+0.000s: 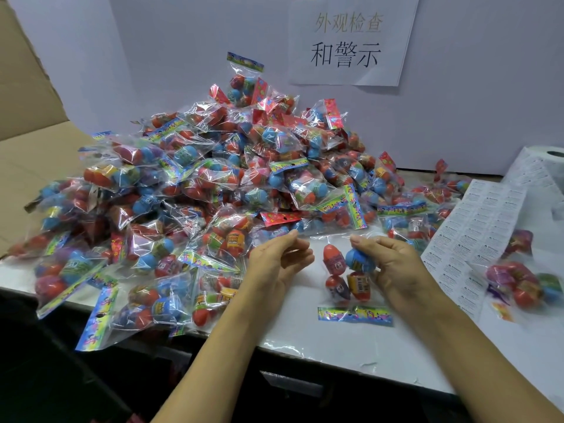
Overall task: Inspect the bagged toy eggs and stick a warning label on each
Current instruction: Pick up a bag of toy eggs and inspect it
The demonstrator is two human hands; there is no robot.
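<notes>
Looking past my hands, I see the biggest thing first: a heap of bags point(195, 190) of toy eggs, piled against the white wall beyond and to the left of my left hand point(279, 259); crinkly clear film, glossy round shells in red, blue and purple, bright printed card strips along the tops. To the right of my right hand point(393, 264) lies a sheet of labels point(476, 236), flat white paper in neat small rectangles, fed from a roll point(546, 169) further back, with a few bags point(518, 282) lying on and beside it. Between my hands, on the white table point(305, 334), sits the bag point(348, 279) I am checking, its printed strip nearest me. My right hand pinches it around the blue egg point(358, 259), fingers curled over the film. My left hand is spread and relaxed, holding nothing, just left of the bag. I judge the bag light, the film soft and slippery, the eggs hard and apt to roll inside, so I would hold it by the stiff card strip or clamp one egg through the film. A flat stretch of film over an egg looks the best place for a label.
</notes>
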